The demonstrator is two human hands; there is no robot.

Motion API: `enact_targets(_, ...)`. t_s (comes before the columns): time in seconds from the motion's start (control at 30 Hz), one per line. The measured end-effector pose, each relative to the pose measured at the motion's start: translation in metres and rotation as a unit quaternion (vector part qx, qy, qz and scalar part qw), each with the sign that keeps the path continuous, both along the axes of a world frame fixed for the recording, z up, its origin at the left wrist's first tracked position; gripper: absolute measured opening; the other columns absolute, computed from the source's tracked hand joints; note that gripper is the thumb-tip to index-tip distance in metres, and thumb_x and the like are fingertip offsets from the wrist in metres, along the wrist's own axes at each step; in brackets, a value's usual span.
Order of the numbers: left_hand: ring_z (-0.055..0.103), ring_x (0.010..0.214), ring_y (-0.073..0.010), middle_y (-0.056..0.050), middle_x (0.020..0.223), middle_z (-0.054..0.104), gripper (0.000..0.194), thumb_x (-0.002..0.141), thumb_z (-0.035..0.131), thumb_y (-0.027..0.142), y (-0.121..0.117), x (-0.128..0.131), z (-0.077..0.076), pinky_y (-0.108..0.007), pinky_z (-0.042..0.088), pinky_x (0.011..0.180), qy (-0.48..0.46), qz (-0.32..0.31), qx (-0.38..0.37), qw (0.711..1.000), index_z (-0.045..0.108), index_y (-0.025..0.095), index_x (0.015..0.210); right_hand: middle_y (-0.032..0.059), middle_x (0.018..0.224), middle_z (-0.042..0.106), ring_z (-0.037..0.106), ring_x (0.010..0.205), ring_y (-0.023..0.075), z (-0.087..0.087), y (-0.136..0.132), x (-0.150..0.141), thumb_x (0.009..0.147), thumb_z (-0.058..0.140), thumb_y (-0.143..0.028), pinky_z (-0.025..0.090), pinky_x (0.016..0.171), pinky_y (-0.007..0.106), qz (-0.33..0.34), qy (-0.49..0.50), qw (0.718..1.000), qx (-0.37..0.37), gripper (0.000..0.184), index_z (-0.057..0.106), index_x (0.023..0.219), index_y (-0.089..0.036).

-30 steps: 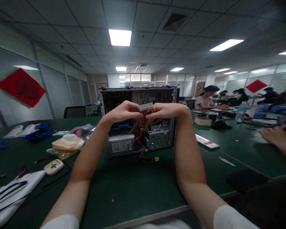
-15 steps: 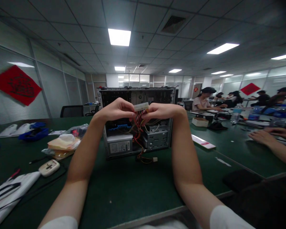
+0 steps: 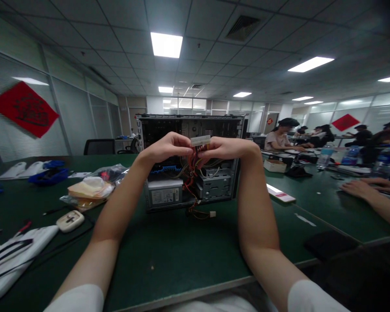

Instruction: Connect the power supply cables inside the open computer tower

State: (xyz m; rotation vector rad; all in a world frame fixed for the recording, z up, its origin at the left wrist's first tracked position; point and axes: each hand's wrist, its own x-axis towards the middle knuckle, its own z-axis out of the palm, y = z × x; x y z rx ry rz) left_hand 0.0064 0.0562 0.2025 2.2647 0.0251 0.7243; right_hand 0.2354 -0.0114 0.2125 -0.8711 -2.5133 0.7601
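A wide white power connector with a bundle of coloured wires is pinched between my two hands, in front of an open computer case. My left hand is closed at the connector's left end. At its right end my right hand is closed too, the fingers curled among the wires. Low in the case sit a power supply on the left and a metal drive cage on the right. A smaller white plug lies on the table before the case.
On the left of the green table are a plastic bag of parts, a pale square device and a white board with black straps. To the right lie a phone and a co-worker's hands.
The connector and both hands appear slightly further right in view, along with a small camera shift. The connector's row of wires shows more plainly; both hands keep their hold.
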Motion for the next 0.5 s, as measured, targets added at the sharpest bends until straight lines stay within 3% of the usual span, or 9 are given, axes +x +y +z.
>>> enact_targets(0.33, 0.06, 0.063, -0.0101, -0.001, 0.072, 0.068, 0.029, 0.071, 0.086, 0.032, 0.008, 0.011, -0.004, -0.02, 0.046, 0.061, -0.045, 0.015, -0.035, 0.998, 0.069, 0.01, 0.082, 0.0096, 0.104, 0.076, 0.073, 0.091, 0.0194, 0.001, -0.001, 0.003, 0.091, 0.066, -0.052, 0.057, 0.087, 0.032, -0.035, -0.001, 0.999, 0.0, 0.044, 0.074, 0.107, -0.011)
enact_targets(0.5, 0.058, 0.058, -0.0096, 0.0, 0.067, 0.067, 0.033, 0.067, 0.088, 0.035, 0.02, 0.015, -0.008, -0.02, 0.046, 0.058, -0.066, -0.01, -0.087, 0.994, 0.071, 0.01, 0.08, 0.0095, 0.103, 0.076, 0.073, 0.09, 0.0186, -0.002, 0.005, 0.003, 0.091, 0.066, -0.054, 0.057, 0.086, 0.031, -0.031, 0.022, 0.999, -0.019, 0.047, 0.074, 0.108, -0.011)
